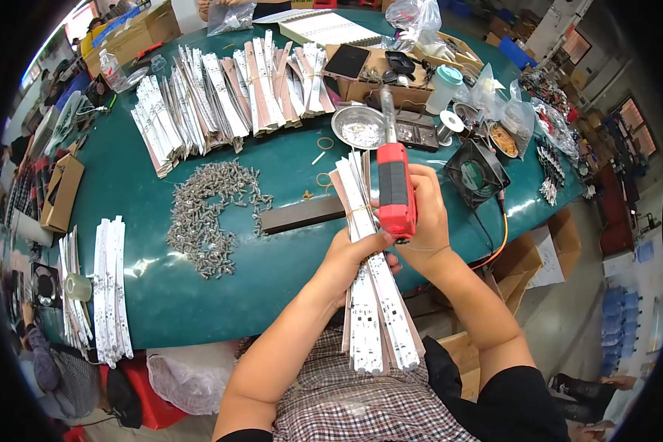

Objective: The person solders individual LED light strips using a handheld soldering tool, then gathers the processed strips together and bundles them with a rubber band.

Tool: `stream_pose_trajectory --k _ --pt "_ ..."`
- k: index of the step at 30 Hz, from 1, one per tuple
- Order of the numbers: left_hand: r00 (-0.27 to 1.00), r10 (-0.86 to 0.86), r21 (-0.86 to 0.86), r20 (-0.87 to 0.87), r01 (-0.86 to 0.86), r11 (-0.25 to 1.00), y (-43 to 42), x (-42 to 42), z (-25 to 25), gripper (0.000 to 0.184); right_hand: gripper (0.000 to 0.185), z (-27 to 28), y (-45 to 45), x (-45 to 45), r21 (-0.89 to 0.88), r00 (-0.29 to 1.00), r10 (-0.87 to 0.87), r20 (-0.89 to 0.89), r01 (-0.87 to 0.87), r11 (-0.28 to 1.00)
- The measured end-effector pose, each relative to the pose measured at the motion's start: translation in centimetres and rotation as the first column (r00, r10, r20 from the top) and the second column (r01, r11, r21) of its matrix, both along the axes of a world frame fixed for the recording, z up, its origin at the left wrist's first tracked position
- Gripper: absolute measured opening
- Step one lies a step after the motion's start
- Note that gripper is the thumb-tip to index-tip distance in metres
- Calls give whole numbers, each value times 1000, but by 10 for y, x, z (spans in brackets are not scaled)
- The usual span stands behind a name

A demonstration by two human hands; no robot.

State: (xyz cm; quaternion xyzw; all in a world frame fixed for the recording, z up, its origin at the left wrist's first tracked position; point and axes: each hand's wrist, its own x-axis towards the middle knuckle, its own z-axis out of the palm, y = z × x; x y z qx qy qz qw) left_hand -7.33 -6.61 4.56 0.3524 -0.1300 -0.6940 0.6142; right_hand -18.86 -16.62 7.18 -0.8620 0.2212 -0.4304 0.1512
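My left hand [344,264] is closed around a bundle of white LED circuit-board strips [366,309], tilted upright in front of my body. A rubber band [360,211] circles the bundle near its upper part. In my right hand [429,214] is a red-and-black handled tool [395,184] with a long metal shaft pointing away from me. The tool's exact kind is unclear. It is held right beside the bundle's upper end. A dark bar [302,215] lies on the table left of the strips, beside a heap of small metal screws [214,214].
Several banded strip bundles [228,96] lie across the table's far side. A metal bowl [359,127], a wire spool [451,122] and a black fan [476,171] stand beyond my right hand. More strips [110,295] lie at left. Another person's hand [204,9] shows at the far edge.
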Motion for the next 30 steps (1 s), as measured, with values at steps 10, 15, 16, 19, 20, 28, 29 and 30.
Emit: stream_pose_trajectory --k 10,15,16,19,20,28,29,30 --pt "989 -129 84 -67 135 987 16 -3 -1 32 44 -6 -4 -10 -76 999 40 27 -38 996" --pt "932 -342 71 122 335 940 22 4 -2 48 41 -14 -47 -13 517 929 -298 222 147 843" --pt "926 -357 53 122 353 934 21 4 -6 47 40 -13 -58 -14 522 915 -328 236 165 837" --pt "854 -480 2 200 489 872 24 5 -2 45 40 -15 -85 -23 534 875 -421 238 245 809" --pt "859 -468 4 208 478 879 28 1 2 43 42 -17 -94 -28 514 868 -443 223 281 810" --pt "999 42 100 31 -45 994 -15 8 -19 25 37 2 -99 -50 7 817 -556 -151 563 826" --pt "997 76 91 23 -78 993 -25 8 -23 26 36 4 -96 -51 8 791 -577 -204 590 807" --pt "989 145 67 24 -147 987 -35 4 -27 26 39 4 -94 -54 -47 794 -568 -217 572 819"
